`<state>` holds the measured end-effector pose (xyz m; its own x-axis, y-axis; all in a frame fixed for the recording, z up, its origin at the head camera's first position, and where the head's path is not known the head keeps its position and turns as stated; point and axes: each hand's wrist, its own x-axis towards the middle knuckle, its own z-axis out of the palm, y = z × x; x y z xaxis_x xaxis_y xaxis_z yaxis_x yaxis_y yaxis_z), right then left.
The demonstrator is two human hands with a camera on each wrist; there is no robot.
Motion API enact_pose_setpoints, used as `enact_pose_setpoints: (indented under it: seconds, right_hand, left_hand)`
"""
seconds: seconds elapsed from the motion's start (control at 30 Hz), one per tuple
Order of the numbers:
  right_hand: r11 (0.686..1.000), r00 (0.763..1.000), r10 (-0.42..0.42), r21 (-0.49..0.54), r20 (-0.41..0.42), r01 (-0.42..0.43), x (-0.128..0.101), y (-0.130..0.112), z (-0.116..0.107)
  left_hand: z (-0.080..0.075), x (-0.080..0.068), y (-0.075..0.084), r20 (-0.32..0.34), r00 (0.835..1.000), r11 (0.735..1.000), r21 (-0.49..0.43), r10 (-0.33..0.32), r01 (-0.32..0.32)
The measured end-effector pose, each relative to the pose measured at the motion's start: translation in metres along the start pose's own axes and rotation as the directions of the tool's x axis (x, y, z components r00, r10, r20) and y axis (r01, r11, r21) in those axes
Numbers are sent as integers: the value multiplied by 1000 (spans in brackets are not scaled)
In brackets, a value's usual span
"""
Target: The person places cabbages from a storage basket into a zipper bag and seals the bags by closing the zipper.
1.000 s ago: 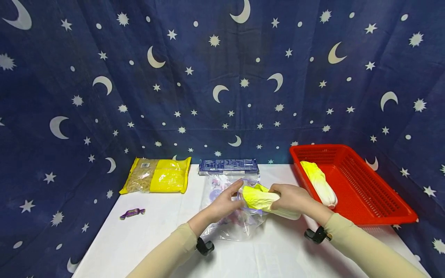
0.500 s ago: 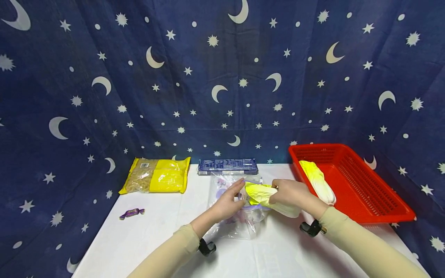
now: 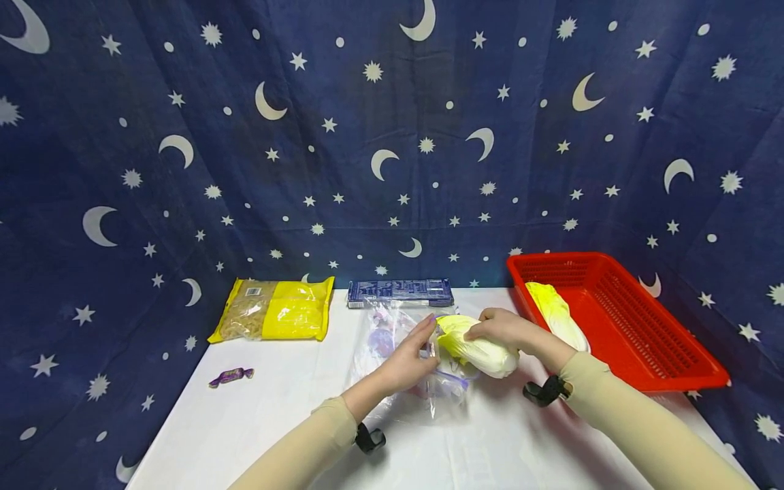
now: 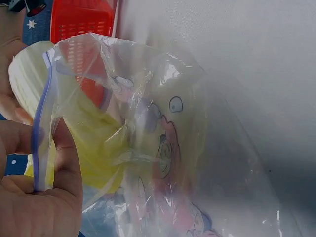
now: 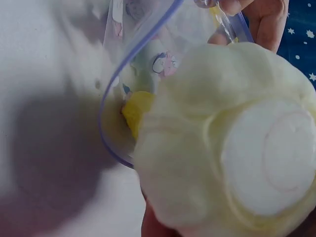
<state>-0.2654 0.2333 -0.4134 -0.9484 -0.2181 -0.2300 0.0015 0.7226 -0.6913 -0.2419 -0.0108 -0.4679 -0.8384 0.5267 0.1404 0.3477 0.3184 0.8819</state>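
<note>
My left hand (image 3: 412,359) pinches the purple zip rim of a clear printed plastic bag (image 3: 398,354) and holds its mouth wide. The same pinch shows between thumb and finger of the left hand (image 4: 34,163) on the bag (image 4: 187,148). My right hand (image 3: 499,330) grips a pale yellow-green cabbage (image 3: 478,348) from above, its leafy tip inside the bag's mouth. In the right wrist view the cabbage (image 5: 232,148) shows its white stem end, with its yellow tip past the bag's rim (image 5: 118,89).
A red basket (image 3: 618,320) at the right holds a second cabbage (image 3: 554,316). At the back lie a yellow pasta packet (image 3: 274,309) and a blue box (image 3: 401,292). A purple wrapped candy (image 3: 231,376) lies at the left on the white table (image 3: 275,422).
My right hand has pushed the cabbage leftward, tip first, into the bag's mouth and turned onto its top. My left hand has raised the bag's rim slightly.
</note>
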Motion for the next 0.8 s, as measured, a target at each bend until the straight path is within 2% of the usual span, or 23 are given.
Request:
enact_pose_setpoints:
  seconds: [0.1, 0.2, 0.27, 0.33, 0.4, 0.47, 0.53, 0.63, 0.7, 0.8]
  right_hand:
    - [998, 999, 35, 48, 3, -35, -1, 0, -2]
    - [979, 994, 98, 172, 46, -105, -1, 1, -2]
    - [941, 985, 143, 294, 97, -166, 0, 3, 0]
    - [877, 970, 179, 420, 164, -233, 2, 5, 2]
    - [821, 957, 193, 498, 217, -279, 4, 8, 5]
    - [802, 951, 196, 518, 240, -296, 4, 10, 8]
    - [829, 954, 194, 483, 226, -283, 4, 11, 11]
    - [908, 973, 171, 359, 153, -216, 2, 12, 17]
    - [948, 985, 140, 272, 99, -162, 2, 11, 20]
    - [983, 997, 75, 169, 31, -79, 0, 8, 24]
  left_hand:
    - [2, 0, 0, -3, 1000, 1000, -19, -16, 16]
    - [3, 2, -1, -4, 999, 997, -75, -36, 36]
    - [4, 2, -1, -4, 999, 992, -119, -40, 39]
    - [4, 2, -1, 3, 999, 985, -166, -44, 44]
    - [4, 2, -1, 8, 999, 982, -182, -45, 46]
    - [3, 1, -1, 8, 999, 981, -187, -50, 50]
    - [1, 1, -2, -2, 999, 983, -178, -53, 52]
    - [-3, 1, -2, -27, 998, 983, -175, -55, 49]
    - [-5, 1, -2, -43, 998, 984, -171, -48, 40]
    - [-7, 2, 0, -61, 998, 990, -140, -27, 18]
